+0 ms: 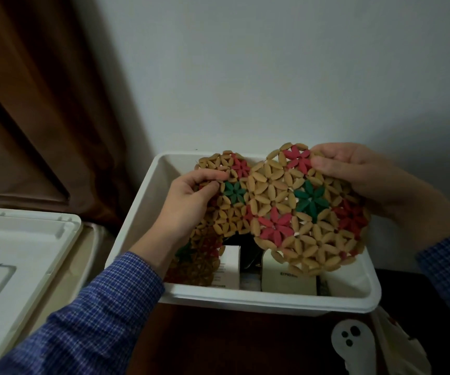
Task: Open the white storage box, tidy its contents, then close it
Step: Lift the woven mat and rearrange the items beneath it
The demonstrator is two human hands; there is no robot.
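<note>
The white storage box [259, 300] stands open against the wall. Its lid [15, 253] lies off to the left. My right hand [353, 174] pinches the upper right edge of a round mat of tan, red and green wooden beads [305, 212], held above the box. My left hand [191, 201] grips a second bead mat [232, 190] of the same pattern, held just left of and behind the first. A third bead mat [196, 263] leans inside the box under my left wrist. Small white cartons [229, 266] stand upright inside the box.
A brown curtain [42, 104] hangs at the left and a pale wall [272, 77] rises behind the box. The box sits on a dark surface [232, 342]. A white cloth item with black dots [351, 339] lies at the lower right.
</note>
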